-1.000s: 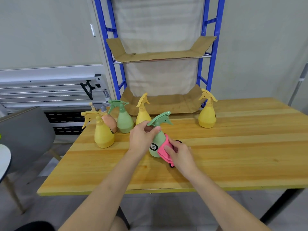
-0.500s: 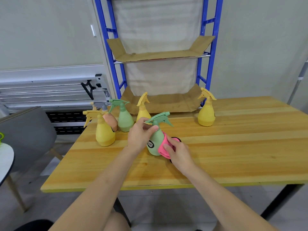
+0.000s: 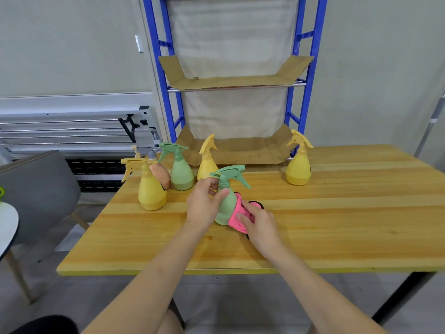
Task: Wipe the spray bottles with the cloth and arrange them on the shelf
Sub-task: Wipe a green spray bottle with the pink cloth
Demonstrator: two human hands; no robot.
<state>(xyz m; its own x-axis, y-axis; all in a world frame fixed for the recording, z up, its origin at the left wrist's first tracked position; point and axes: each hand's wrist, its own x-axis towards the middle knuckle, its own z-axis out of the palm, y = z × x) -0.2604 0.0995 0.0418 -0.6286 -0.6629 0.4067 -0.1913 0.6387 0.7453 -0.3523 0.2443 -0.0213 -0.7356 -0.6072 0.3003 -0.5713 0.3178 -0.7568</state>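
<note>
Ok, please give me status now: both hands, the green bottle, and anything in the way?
Left hand grips green bottle at neck. Right hand presses pink cloth on its side. Shelf holds no bottle yet.

from my feed both arms are bare to the frame's edge, no sleeves, no watch, no rings or gloves that i can see. the left hand (image 3: 203, 208) and right hand (image 3: 261, 225) are uncovered, nails short and plain. a dark garment (image 3: 45, 325) shows at the bottom left corner.
</note>
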